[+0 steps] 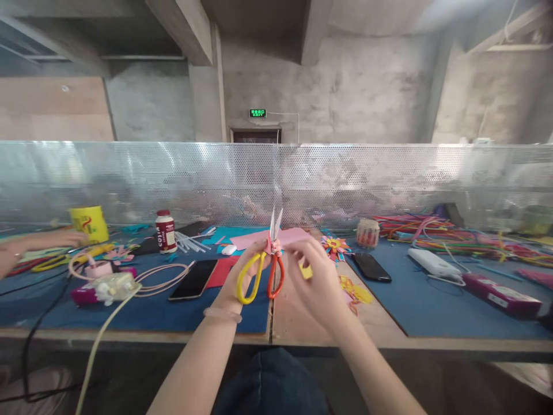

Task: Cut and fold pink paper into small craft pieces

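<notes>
- Left hand (245, 256) pinches pointed metal scissors (274, 248) near the pivot — smooth looped handles, blades slightly parted — above the table (296, 323).
- Right hand (315, 276) curves loosely beside them, thumb and fingers apart.

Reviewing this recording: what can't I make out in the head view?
All in the head view:
Left hand: the scissors cover part of its grip.
Yellow scrap: partly hidden by the right hand; held or lying is unclear.
Another person's arm: cut off by the left edge.
Doorway: lower part obscured by the perforated screen.
Bottle: finer label print too small to read.
</notes>
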A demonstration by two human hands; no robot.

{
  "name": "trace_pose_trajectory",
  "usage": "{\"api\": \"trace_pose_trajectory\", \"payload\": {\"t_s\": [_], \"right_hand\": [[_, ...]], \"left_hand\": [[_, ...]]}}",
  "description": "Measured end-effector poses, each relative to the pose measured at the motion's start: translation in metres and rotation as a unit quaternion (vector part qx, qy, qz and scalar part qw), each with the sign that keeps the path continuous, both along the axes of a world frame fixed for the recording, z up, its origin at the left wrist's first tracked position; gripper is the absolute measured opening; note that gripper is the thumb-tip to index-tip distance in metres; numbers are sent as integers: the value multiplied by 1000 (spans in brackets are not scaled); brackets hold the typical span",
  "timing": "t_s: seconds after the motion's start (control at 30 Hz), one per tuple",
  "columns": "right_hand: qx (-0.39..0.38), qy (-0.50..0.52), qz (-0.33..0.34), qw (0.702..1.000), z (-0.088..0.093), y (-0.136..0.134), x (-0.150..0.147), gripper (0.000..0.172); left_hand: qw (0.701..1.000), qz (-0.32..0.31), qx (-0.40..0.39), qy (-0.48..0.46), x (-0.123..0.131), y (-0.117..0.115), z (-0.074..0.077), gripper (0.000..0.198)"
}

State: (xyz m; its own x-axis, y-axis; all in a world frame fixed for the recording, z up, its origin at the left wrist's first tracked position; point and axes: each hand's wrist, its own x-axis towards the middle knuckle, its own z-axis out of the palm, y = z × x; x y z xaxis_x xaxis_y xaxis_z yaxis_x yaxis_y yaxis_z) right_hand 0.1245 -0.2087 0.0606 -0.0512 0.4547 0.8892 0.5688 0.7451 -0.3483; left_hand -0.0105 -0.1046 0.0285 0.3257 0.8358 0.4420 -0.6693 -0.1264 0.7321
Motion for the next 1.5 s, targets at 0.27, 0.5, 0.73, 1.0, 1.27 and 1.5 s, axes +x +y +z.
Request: {"api": "trace_pose_trajectory", "payload": {"t_s": [0.27, 0.5, 0.73, 1.0, 1.27, 1.5], "right_hand": [[-58, -35, -27, 997, -4, 89, 26, 13], [-227, 50, 89, 969, 11, 123, 25, 33], [-251, -103, 168, 948, 32, 139, 57, 30], [-429, -347, 88, 829, 8, 120, 134, 22], [-219, -225, -327, 891, -75, 99, 261, 45], [-233, -245, -352, 873, -113, 101, 295, 36]], "left_hand": [[997, -62, -22, 31, 6, 4, 9, 13], [995, -90, 19, 49, 10, 7, 13, 14], [995, -70, 43, 56, 5, 5, 3, 13], [995, -69, 49, 59, 1, 2, -2, 13], [993, -97, 49, 46, 3, 8, -4, 17], [994, -86, 45, 46, 1, 4, -4, 20]]}}
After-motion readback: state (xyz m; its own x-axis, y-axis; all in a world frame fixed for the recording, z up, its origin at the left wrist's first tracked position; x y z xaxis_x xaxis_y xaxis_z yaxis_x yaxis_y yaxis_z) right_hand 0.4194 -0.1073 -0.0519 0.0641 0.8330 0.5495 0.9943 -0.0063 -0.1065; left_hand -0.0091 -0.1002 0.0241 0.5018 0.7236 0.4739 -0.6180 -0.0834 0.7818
